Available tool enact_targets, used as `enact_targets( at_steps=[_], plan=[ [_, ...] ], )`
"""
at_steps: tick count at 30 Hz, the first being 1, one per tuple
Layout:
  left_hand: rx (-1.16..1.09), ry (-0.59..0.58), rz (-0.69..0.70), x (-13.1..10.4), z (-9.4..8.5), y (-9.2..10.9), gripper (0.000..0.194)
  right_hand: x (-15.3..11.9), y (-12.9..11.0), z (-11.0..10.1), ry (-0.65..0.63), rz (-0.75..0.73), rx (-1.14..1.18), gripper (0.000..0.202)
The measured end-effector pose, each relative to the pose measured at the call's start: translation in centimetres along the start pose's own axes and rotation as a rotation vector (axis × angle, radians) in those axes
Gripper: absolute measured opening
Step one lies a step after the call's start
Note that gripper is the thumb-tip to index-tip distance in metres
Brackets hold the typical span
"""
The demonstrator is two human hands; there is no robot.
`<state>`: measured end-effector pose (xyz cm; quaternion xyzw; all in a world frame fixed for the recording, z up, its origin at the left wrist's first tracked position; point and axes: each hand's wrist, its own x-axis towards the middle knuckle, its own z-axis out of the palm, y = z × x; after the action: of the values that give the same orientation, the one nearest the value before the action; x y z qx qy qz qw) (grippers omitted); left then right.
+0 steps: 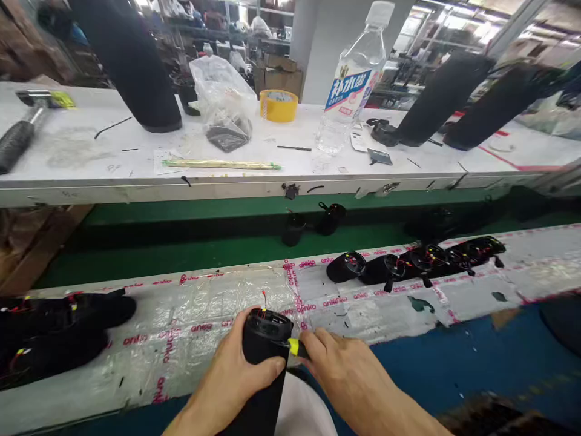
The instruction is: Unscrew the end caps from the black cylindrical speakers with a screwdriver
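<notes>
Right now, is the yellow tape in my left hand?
No, your left hand holds a black tube, and the yellow tape sits on the white table.

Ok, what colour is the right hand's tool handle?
The handle shows yellow and black, head view.

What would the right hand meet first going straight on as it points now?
Probably the black tube held in the left hand; the tool in the right hand points at it, though depth leaves contact unclear.
</notes>
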<state>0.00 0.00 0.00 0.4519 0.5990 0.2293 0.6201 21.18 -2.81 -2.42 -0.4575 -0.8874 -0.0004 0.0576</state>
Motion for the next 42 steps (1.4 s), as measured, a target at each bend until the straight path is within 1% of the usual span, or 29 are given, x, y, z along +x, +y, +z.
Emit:
enact_targets(
  at_steps=[3, 6, 11, 15, 17, 18, 19, 20, 21, 23, 24, 25, 27, 29, 30, 33, 34, 35, 36, 37, 39, 40, 42],
  plan=[
    [0.037, 0.033, 0.010, 0.0, 0.0, -0.2, 0.077, 0.2, -0.1, -0.3, -0.017, 0.022, -0.012, 0.042],
    [0.063, 0.027, 0.035, 0.2, -0.2, -0.8, 0.076, 0.3, -0.1, -0.4, -0.048, 0.031, -0.005, 0.038],
    [0.147, 0.058, 0.041, 0.4, -0.2, -1.8, 0.074, -0.1, -0.1, -0.2, -0.162, 0.018, -0.029, 0.029],
    [0.248, 0.079, 0.039, 0.7, -0.2, -2.3, 0.079, 0.3, -0.1, -0.5, -0.220, -0.008, -0.071, 0.018],
    [0.244, 0.069, 0.049, 0.8, -0.4, -2.5, 0.081, 0.7, 0.0, -0.8, -0.246, 0.001, -0.062, 0.012],
    [0.207, 0.057, 0.063, 0.9, -0.5, -2.5, 0.080, 0.9, 0.2, -0.9, -0.251, 0.008, -0.023, 0.010],
    [0.145, 0.035, 0.081, 1.0, -0.6, -2.4, 0.078, 1.0, 0.4, -0.9, -0.240, 0.022, 0.052, 0.009],
    [0.069, 0.003, 0.099, 1.0, -0.7, -2.3, 0.075, 1.1, 0.6, -1.0, -0.202, 0.045, 0.171, 0.007],
    [-0.009, -0.028, 0.113, 1.0, -0.8, -2.1, 0.072, 1.1, 0.8, -1.0, -0.136, 0.074, 0.323, 0.008],
    [-0.122, -0.060, 0.122, 0.9, -0.8, -1.6, 0.065, 0.8, 1.3, -1.0, 0.044, 0.164, 0.625, 0.015],
    [-0.151, -0.057, 0.116, 0.9, -0.8, -1.4, 0.064, 0.6, 1.4, -0.9, 0.123, 0.237, 0.731, 0.019],
    [-0.162, -0.049, 0.107, 0.9, -0.7, -1.2, 0.063, 0.4, 1.5, -0.9, 0.169, 0.313, 0.798, 0.022],
    [-0.159, -0.037, 0.112, 0.9, -0.7, -1.1, 0.064, 0.2, 1.3, -0.5, 0.169, 0.463, 0.860, 0.026],
    [-0.147, -0.032, 0.117, 0.9, -0.6, -1.4, 0.066, 0.2, 0.5, 0.2, 0.110, 0.573, 0.945, 0.028],
    [-0.147, -0.003, 0.098, 0.8, -0.7, -1.6, 0.068, 0.2, -0.1, 0.7, 0.083, 0.615, 1.010, 0.030],
    [-0.202, 0.156, -0.057, 0.5, -0.8, -2.0, 0.065, 0.5, -2.4, 2.8, 0.058, 0.763, 1.229, 0.041],
    [-0.230, 0.185, -0.100, 0.4, -0.9, -2.1, 0.063, 0.7, -3.1, 3.5, 0.063, 0.816, 1.292, 0.046],
    [-0.256, 0.186, -0.126, 0.3, -1.0, -2.0, 0.062, 0.8, -3.7, 4.1, 0.073, 0.864, 1.352, 0.052],
    [-0.279, 0.151, -0.127, 0.2, -1.1, -1.9, 0.064, 1.0, -4.2, 4.7, 0.082, 0.897, 1.416, 0.057],
    [-0.300, 0.083, -0.103, 0.2, -1.2, -1.8, 0.067, 1.2, -4.5, 5.1, 0.089, 0.913, 1.484, 0.061],
    [-0.350, -0.076, -0.031, 0.2, -1.5, -1.6, 0.077, 1.5, -4.9, 5.8, 0.132, 0.900, 1.631, 0.068],
    [-0.380, -0.136, 0.000, 0.3, -1.6, -1.6, 0.079, 1.6, -4.9, 6.0, 0.171, 0.885, 1.705, 0.071],
    [-0.460, -0.197, 0.019, 0.5, -1.9, -2.0, 0.078, 1.7, -4.9, 6.4, 0.238, 0.860, 1.833, 0.076]
  ],
)
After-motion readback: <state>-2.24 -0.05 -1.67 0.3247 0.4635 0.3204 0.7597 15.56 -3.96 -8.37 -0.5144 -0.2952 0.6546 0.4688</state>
